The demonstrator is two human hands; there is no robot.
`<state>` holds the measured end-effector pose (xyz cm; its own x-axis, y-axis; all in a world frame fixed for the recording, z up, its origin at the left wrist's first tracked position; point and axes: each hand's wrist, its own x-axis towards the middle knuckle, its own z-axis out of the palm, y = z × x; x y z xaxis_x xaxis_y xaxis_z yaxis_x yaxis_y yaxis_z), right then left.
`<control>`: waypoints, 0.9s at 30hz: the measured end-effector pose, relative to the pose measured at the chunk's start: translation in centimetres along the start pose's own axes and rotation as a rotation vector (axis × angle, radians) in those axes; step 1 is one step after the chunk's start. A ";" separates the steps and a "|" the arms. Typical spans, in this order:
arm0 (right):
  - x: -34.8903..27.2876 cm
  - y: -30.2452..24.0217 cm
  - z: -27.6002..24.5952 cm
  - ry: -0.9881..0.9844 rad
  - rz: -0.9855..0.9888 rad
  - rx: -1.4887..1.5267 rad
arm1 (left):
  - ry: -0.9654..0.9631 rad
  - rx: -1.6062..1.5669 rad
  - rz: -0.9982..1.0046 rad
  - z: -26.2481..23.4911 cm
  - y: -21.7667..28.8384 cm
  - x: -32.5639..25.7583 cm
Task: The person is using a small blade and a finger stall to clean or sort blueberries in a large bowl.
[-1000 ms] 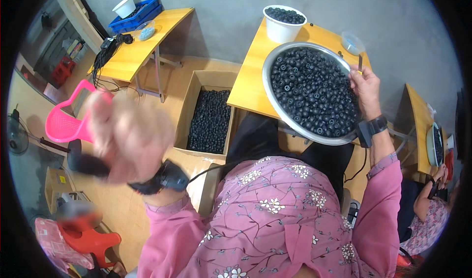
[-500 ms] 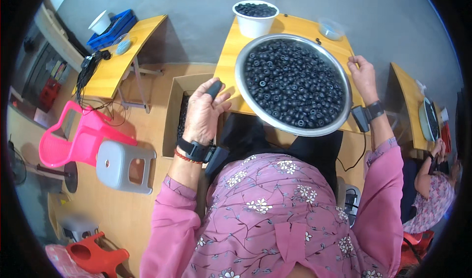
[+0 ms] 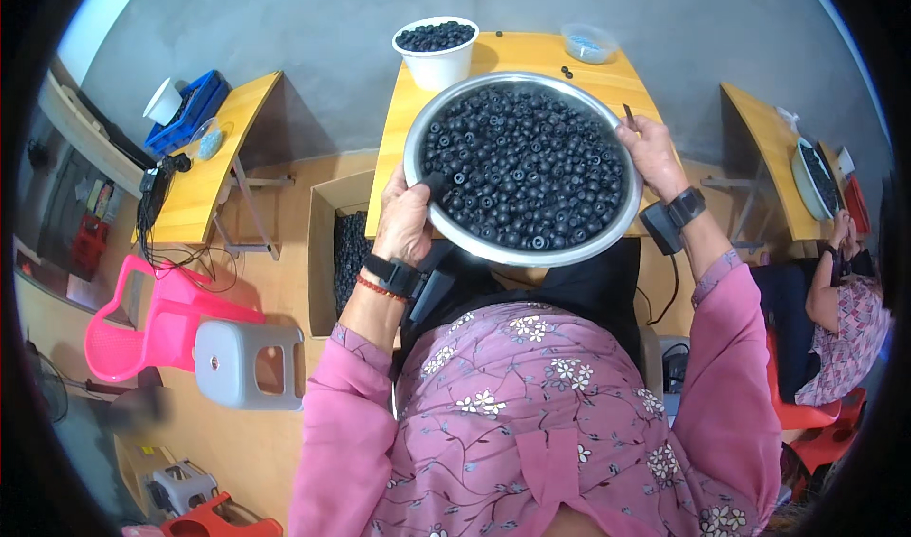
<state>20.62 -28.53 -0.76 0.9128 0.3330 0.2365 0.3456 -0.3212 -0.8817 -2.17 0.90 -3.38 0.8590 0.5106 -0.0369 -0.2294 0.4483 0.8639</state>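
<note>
A wide metal basin (image 3: 569, 255) full of small black ring-shaped pieces (image 3: 531, 172) is in front of me, over the near edge of the yellow table (image 3: 622, 91). My left hand (image 3: 403, 219) grips its left rim, the thumb over the edge. That thumb wears a black cover (image 3: 436, 185). On the opposite side, my right hand (image 3: 655, 157) is closed on the right rim. A thin dark strip (image 3: 629, 116), perhaps a blade, sticks up from its fingers. The basin's underside is hidden.
A white tub (image 3: 438, 68) heaped with black pieces and a clear bowl (image 3: 589, 46) stand farther back. Left on the floor are a cardboard box (image 3: 325, 252), grey stool (image 3: 228, 364) and pink chair (image 3: 133, 333). At right, another person (image 3: 840, 300) sits by a table.
My left hand has come from beside the basin onto its left rim, and its fingers have closed. My right hand has closed on the right rim. The view has shifted slightly.
</note>
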 end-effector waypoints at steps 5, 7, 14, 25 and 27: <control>-1.8 -2.0 -0.9 -0.026 -0.039 -0.030 | -0.035 -0.089 -0.011 -0.7 1.9 -0.9; -3.1 -4.4 -1.7 -0.139 0.183 0.167 | -0.011 -0.100 -0.033 -0.4 2.8 -1.1; -4.1 -5.5 -3.1 -0.305 0.192 0.330 | 0.064 -0.134 -0.082 0.5 4.2 -1.2; -3.4 -2.3 -2.4 -0.277 0.167 0.346 | 0.114 -0.179 -0.114 1.3 3.7 -1.5; -3.5 -3.2 -2.9 -0.313 0.214 0.312 | 0.122 -0.177 -0.110 0.7 3.6 -1.7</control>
<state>16.93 -31.25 2.36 0.8304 0.5544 -0.0556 0.0316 -0.1465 -0.9887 -4.11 1.13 0.15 0.8242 0.5313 -0.1959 -0.2229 0.6224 0.7503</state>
